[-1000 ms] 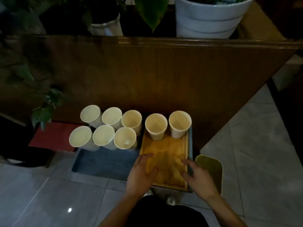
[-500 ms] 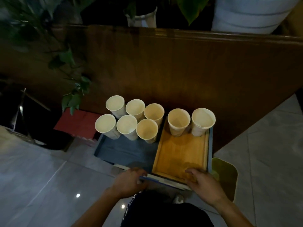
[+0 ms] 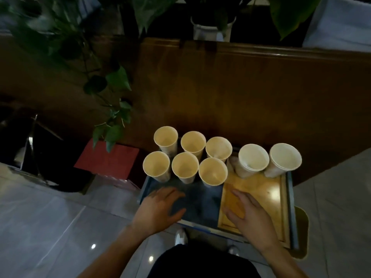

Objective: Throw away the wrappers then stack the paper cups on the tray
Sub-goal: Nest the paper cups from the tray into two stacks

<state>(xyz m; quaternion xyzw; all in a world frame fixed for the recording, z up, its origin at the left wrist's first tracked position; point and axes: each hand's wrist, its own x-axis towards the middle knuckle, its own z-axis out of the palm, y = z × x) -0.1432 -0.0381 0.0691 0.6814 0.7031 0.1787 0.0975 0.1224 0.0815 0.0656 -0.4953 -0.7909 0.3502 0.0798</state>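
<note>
My left hand (image 3: 160,209) lies flat, fingers spread, on the dark blue tray (image 3: 198,199), and my right hand (image 3: 249,215) rests flat on the wooden tray (image 3: 267,195), both holding nothing, probably steadying them. The eight white paper cups (image 3: 185,157) stand unstacked along the far edge; I see no wrappers.

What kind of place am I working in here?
Probably an indoor lobby or cafe corner: a tiled floor, a wooden partition topped with potted plants, and paper cups grouped on a low blue tray at floor level.
</note>
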